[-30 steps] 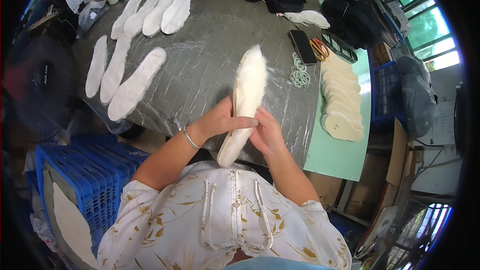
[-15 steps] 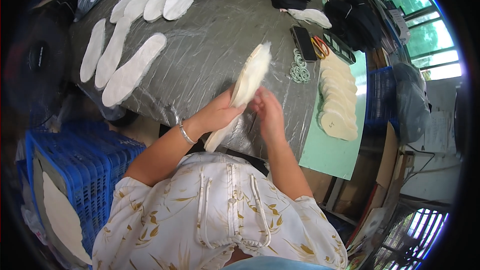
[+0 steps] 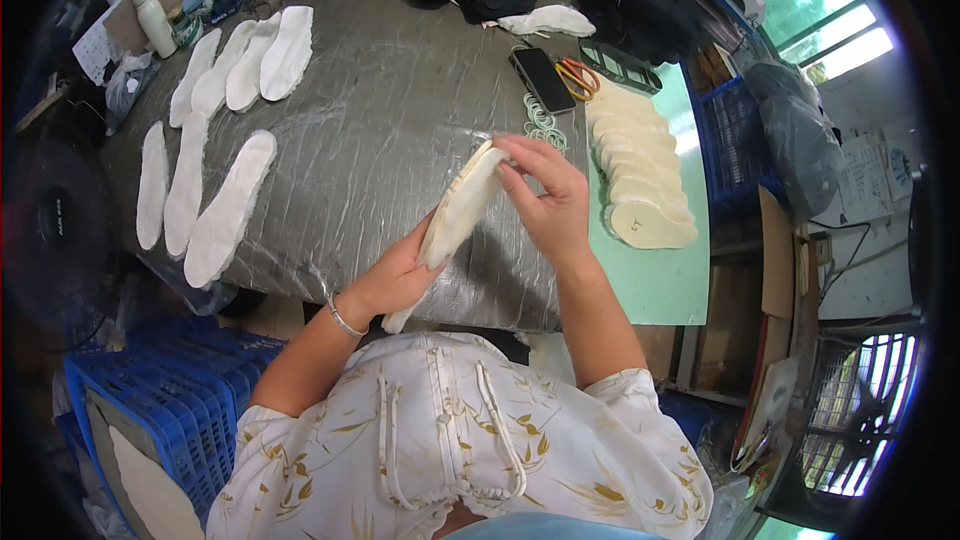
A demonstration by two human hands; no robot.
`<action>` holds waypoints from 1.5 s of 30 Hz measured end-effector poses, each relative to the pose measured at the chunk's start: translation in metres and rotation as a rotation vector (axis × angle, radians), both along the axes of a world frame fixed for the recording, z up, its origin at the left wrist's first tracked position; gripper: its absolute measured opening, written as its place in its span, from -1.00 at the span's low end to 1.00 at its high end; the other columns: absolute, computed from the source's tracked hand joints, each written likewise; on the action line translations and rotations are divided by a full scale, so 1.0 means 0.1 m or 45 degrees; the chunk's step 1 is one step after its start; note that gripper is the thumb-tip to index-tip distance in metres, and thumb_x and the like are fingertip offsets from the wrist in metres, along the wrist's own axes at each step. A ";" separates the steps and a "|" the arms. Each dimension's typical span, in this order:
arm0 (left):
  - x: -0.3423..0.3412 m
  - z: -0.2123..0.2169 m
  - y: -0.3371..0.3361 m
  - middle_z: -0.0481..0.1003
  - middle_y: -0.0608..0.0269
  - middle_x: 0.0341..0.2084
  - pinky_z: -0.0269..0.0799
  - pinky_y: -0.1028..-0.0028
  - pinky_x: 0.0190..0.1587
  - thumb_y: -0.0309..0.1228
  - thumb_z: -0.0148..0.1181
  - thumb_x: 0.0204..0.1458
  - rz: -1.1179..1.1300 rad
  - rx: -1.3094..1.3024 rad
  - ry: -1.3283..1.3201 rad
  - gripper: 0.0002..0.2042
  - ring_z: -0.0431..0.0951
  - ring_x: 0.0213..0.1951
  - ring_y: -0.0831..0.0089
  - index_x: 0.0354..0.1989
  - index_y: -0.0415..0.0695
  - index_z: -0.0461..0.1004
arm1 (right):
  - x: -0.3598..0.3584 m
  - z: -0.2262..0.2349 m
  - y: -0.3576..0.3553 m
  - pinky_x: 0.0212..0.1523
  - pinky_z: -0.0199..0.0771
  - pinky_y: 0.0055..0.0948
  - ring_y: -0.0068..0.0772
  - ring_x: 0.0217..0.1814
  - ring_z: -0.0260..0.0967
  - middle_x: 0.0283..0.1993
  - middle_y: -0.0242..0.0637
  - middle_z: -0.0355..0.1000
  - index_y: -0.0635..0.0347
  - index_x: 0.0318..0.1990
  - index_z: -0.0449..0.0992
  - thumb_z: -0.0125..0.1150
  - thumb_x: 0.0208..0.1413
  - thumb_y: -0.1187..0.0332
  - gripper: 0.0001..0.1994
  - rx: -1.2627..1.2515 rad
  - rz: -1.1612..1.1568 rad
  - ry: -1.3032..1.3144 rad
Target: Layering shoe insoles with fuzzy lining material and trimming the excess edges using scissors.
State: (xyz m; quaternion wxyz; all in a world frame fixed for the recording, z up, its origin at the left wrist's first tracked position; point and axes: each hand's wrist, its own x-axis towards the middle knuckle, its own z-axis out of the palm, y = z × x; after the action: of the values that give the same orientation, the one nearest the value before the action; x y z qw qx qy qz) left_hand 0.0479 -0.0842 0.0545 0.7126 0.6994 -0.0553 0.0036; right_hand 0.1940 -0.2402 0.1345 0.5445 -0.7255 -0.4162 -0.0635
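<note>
Crinkled clear plastic sheeting covers the grey worktable filling the centre of the frame. Nearest, at centre, the left hand cups the lower part of a cream, soft-looking shoe insole held on edge, while the right hand pinches its upper end with curled fingers. Farther off, flat white insoles lie at left, and a fanned stack of beige insoles at right.

insole: cream | table cover: grey | crate: blue
</note>
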 end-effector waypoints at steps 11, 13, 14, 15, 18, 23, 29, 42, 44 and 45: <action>0.21 0.10 0.17 0.37 0.16 0.16 0.25 0.40 0.23 -0.17 0.08 0.24 0.124 -0.402 0.043 -0.46 0.36 0.16 0.45 0.27 -0.28 0.25 | 0.00 -0.13 0.08 -0.21 0.43 -0.32 -0.19 -0.21 0.45 -0.23 -0.28 0.52 0.18 -0.34 0.48 0.35 -0.28 0.62 -0.73 -0.044 0.004 -0.484; 0.42 0.53 0.27 0.50 0.18 -0.01 0.39 0.49 0.06 -0.11 0.06 0.26 0.136 -0.381 0.193 -0.53 0.48 0.00 0.51 0.12 -0.28 0.43 | 0.03 -0.11 0.08 -0.20 0.41 -0.32 -0.21 -0.20 0.46 -0.24 -0.31 0.53 0.17 -0.34 0.45 0.35 -0.29 0.61 -0.71 -0.100 0.044 -0.549; 0.54 0.62 0.32 0.50 0.18 -0.01 0.39 0.49 0.06 -0.11 0.06 0.26 0.149 -0.387 0.201 -0.53 0.48 0.00 0.51 0.12 -0.28 0.43 | 0.04 -0.09 0.09 -0.20 0.41 -0.32 -0.21 -0.20 0.46 -0.25 -0.32 0.53 0.17 -0.33 0.45 0.34 -0.29 0.61 -0.71 -0.111 0.054 -0.572; 0.66 0.69 0.37 0.54 0.24 -0.15 0.41 0.54 -0.07 -0.12 0.05 0.27 0.066 -0.200 0.239 -0.58 0.51 -0.12 0.56 0.01 -0.27 0.50 | 0.04 -0.05 0.11 -0.20 0.41 -0.32 -0.22 -0.19 0.46 -0.25 -0.33 0.53 0.17 -0.33 0.45 0.34 -0.28 0.61 -0.71 -0.119 0.066 -0.597; 0.75 0.83 0.36 0.56 0.39 -0.45 0.40 0.63 -0.35 -0.17 0.04 0.27 0.079 -0.080 0.273 -0.63 0.50 -0.44 0.68 -0.26 -0.25 0.60 | 0.05 -0.03 0.14 -0.19 0.42 -0.33 -0.21 -0.22 0.46 -0.30 -0.33 0.49 0.17 -0.30 0.47 0.33 -0.22 0.60 -0.73 -0.172 0.011 -0.544; 0.74 0.74 0.44 0.58 0.32 -0.38 0.44 0.57 -0.30 -0.22 -0.02 0.30 0.101 -0.173 0.357 -0.64 0.52 -0.38 0.65 -0.25 -0.28 0.59 | -0.02 0.00 0.15 -0.18 0.43 -0.32 -0.22 -0.21 0.43 -0.28 -0.28 0.48 0.17 -0.22 0.58 0.34 -0.14 0.57 -0.74 -0.247 0.123 -0.240; 0.84 0.62 0.38 0.59 0.28 -0.37 0.46 0.52 -0.33 -0.22 -0.01 0.30 0.154 -0.101 0.416 -0.63 0.52 -0.38 0.61 -0.24 -0.32 0.59 | -0.06 -0.01 0.12 0.01 0.36 -0.20 -0.06 -0.06 0.42 -0.05 -0.15 0.46 0.25 -0.29 0.44 0.19 -0.19 0.70 -0.75 -0.264 0.296 -0.394; 1.15 -0.27 1.14 0.60 0.21 -0.42 0.48 0.38 -0.33 -0.16 0.01 0.27 0.743 -0.099 0.569 -0.59 0.55 -0.44 0.49 -0.29 -0.33 0.57 | -0.86 0.03 -0.12 0.05 0.62 -0.15 -0.09 -0.10 0.56 -0.16 -0.05 0.53 0.34 -0.41 0.38 0.20 -0.10 0.64 -0.88 -0.138 0.914 -0.353; 1.14 -0.40 1.29 0.59 0.21 -0.45 0.47 0.38 -0.33 -0.15 0.01 0.27 0.794 -0.204 0.564 -0.58 0.54 -0.45 0.49 -0.28 -0.34 0.56 | -0.80 0.04 -0.16 0.01 0.61 -0.19 -0.09 -0.03 0.54 -0.01 0.00 0.48 0.32 -0.36 0.42 0.22 -0.06 0.60 -0.89 -0.251 0.956 -0.194; 1.14 -0.45 1.32 0.58 0.24 -0.47 0.45 0.38 -0.34 -0.15 0.01 0.27 0.767 0.035 0.500 -0.58 0.53 -0.46 0.50 -0.30 -0.34 0.57 | -0.76 0.04 -0.17 0.00 0.60 -0.20 -0.09 0.01 0.52 0.05 0.02 0.46 0.29 -0.34 0.44 0.22 -0.04 0.59 -0.89 -0.310 0.929 -0.120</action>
State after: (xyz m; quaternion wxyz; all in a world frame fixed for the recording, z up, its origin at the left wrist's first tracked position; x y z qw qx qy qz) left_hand 0.1618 0.0478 0.0100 0.6671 0.6813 0.2911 0.0783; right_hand 0.1178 -0.2574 0.1386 0.4214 -0.5853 -0.6760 0.1511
